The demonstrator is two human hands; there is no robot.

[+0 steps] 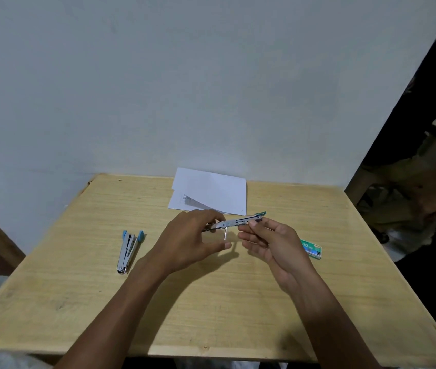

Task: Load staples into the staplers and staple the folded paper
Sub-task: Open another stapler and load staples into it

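over wooden table [238,302], left hand [190,241] and right hand [272,243], fingers [258,223] tight on stapler [234,222]

Base: table [78,302], far edge against wall [158,89]. At far edge, centre: paper [211,190], flat on table. Above table centre, just before paper: stapler [234,223], held between left hand [192,241] at its left end and right hand [272,243] at its right end. Left of left hand, apart, on table: second stapler [127,250]. Just right of right hand, on table: staple box [312,249].
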